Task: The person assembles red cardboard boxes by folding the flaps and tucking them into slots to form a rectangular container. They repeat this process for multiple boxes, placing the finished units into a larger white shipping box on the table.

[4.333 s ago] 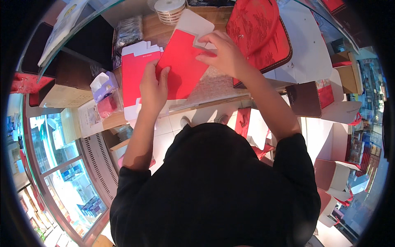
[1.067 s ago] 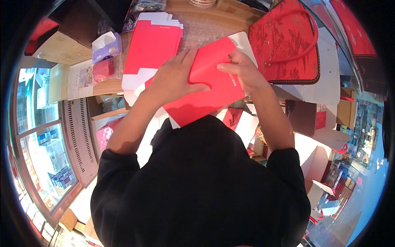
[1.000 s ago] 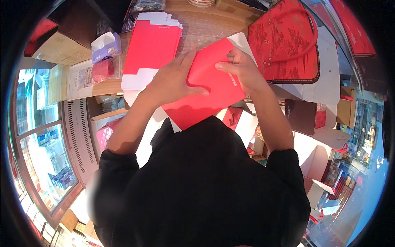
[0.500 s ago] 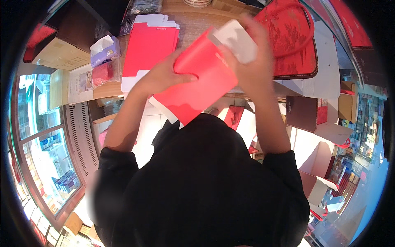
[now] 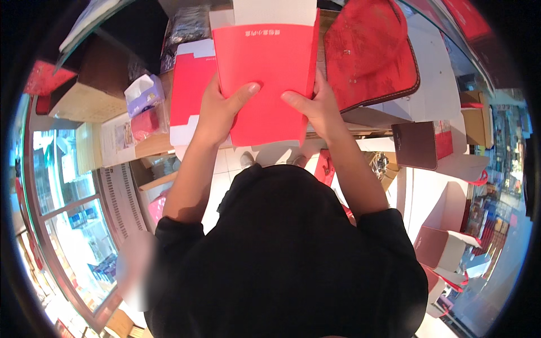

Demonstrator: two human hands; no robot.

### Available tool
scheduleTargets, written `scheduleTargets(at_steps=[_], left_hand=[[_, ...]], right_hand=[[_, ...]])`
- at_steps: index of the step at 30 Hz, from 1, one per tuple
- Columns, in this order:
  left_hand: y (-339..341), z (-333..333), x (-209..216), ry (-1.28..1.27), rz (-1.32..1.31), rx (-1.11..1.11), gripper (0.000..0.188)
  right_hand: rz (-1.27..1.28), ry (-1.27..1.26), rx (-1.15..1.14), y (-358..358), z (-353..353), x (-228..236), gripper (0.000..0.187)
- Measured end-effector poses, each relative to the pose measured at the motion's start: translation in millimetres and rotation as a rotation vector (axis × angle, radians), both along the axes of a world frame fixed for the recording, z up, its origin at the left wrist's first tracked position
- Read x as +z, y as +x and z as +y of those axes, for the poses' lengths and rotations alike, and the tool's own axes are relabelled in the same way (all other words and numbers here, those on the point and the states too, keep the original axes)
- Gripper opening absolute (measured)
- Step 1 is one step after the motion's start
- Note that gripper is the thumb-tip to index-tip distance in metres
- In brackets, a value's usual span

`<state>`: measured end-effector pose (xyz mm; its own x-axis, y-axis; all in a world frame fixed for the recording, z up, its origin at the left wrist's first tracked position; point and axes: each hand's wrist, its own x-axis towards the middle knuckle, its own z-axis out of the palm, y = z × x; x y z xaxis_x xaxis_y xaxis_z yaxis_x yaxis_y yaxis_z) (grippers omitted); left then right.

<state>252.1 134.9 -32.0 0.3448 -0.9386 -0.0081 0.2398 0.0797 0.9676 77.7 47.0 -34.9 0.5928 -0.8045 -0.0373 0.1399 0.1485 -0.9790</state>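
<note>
Had the red carton (image 5: pixel 267 67) pretty much popped open, held snug between left hand (image 5: pixel 220 115) and right hand (image 5: pixel 320 110), but with white flap (image 5: pixel 275 12) untucked and flat red blanks (image 5: pixel 190 84) just beside.

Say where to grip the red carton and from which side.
Probably best by its two long sides, midway to near end, coming from left and right: they run roughly parallel, while the white flap juts from the far end of the red carton. The left hand and right hand hold it so, thumbs on its broad face.
</note>
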Motion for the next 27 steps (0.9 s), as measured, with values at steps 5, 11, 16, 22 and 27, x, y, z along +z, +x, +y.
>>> scheduleTargets(at_steps=[5,11,16,22,27], left_hand=[[-7,4,-11,-0.017,0.008,-0.002,0.053],[-13,5,-15,0.040,-0.144,0.048,0.055],[-28,9,-10,-0.055,-0.240,0.011,0.056],[-22,12,-21,-0.082,-0.192,-0.073,0.076],[-21,7,12,-0.257,-0.457,0.087,0.099]], right_hand=[[0.087,-0.028,0.044,-15,2,5,0.075],[0.074,-0.092,0.052,-19,10,13,0.080],[-0.005,-0.219,-0.077,-17,-2,28,0.078],[0.002,-0.157,-0.097,-23,-2,22,0.071],[0.067,-0.231,-0.036,-30,6,26,0.075]])
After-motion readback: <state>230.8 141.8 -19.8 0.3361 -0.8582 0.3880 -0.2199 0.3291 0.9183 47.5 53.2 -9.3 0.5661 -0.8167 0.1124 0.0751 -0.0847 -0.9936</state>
